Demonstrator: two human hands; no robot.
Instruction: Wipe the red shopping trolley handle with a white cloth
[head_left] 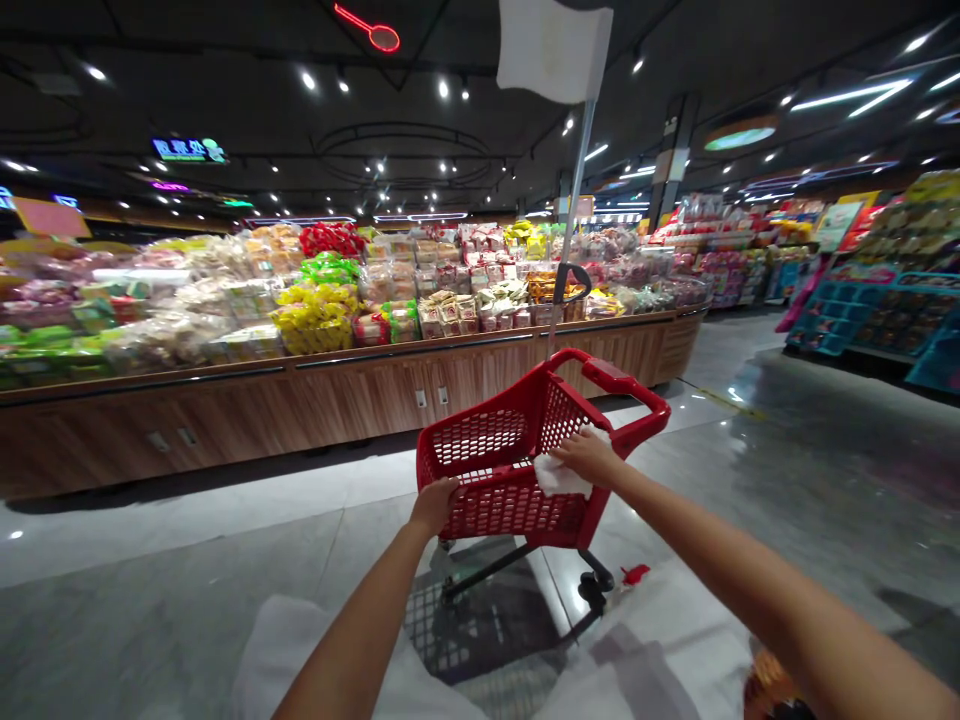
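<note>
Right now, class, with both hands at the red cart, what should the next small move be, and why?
Probably slide the right hand and its white cloth along the near rim: the cloth drapes over the red cart's basket near the handle, while the left hand rests at the rim's other end, perhaps steadying it.

Smooth plastic cart point(502, 507), matt white cloth point(559, 478), glossy floor point(352, 535), wood-grained counter point(360, 402)

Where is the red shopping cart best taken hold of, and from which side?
Probably by its red handle, coming from the right of the picture: the bar juts out beyond the basket at that end, with open space to wrap around. The left hand rests on the basket's near side, toward the other end; the right hand holds a white cloth.
</note>
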